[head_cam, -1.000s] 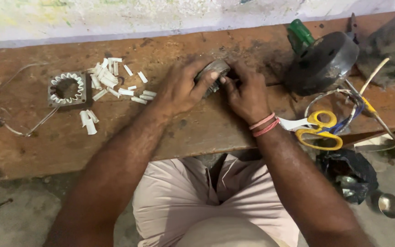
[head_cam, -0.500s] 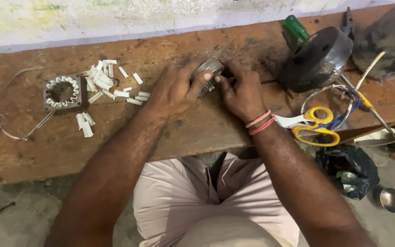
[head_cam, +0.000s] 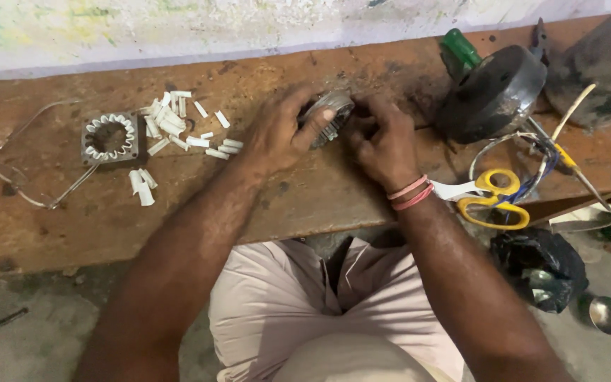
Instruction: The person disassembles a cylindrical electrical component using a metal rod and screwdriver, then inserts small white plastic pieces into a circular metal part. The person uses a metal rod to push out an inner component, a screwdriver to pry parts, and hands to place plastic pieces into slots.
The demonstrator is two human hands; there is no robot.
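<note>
My left hand and my right hand both grip a small round metal motor stator held on edge on the brown wooden bench. The left thumb lies across its face; the right fingers pinch its right side. Pink bands circle my right wrist. To the left lie several white insulation strips and a second square stator lined with white strips.
Yellow-handled scissors lie right of my right hand. A dark round motor housing, a green-handled screwdriver, a yellow-handled tool and wire loop rest on the bench. A black bag and metal bowl sit on the floor.
Both hands stay on the round stator with small finger shifts; the view has drifted slightly, nothing else on the bench has moved.
</note>
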